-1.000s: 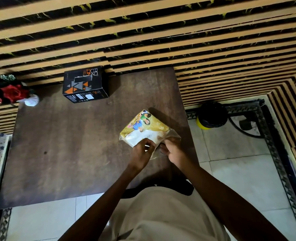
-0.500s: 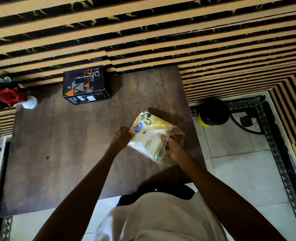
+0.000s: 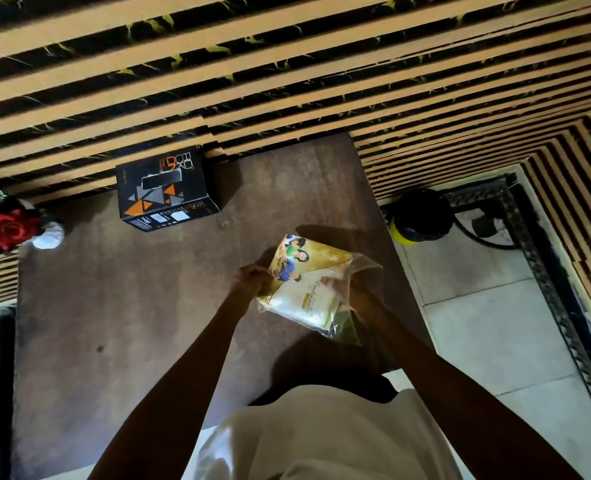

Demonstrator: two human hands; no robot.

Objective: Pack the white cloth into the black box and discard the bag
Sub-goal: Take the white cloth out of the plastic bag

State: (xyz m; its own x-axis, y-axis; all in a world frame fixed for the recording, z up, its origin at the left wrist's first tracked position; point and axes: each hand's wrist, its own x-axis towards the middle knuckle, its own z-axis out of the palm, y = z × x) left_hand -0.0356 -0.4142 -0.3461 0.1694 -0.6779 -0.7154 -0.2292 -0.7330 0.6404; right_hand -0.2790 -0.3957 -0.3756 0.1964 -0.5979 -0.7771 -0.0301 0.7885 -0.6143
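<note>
A clear plastic bag with a yellow printed card is held above the brown table, near its right side. White cloth shows through the bag's lower part. My left hand pinches the bag's left edge. My right hand sits partly inside or behind the bag's right side, gripping it through the plastic. The black box with orange triangles stands closed at the table's far edge, well to the left of the bag.
Red artificial flowers and a white object sit at the table's far left corner. A black and yellow round container stands on the tiled floor right of the table. A striped wall runs behind.
The bag has been lifted off the table and tilted up. My left hand moved from the bag's near edge to its left edge; my right hand now grips the right side.
</note>
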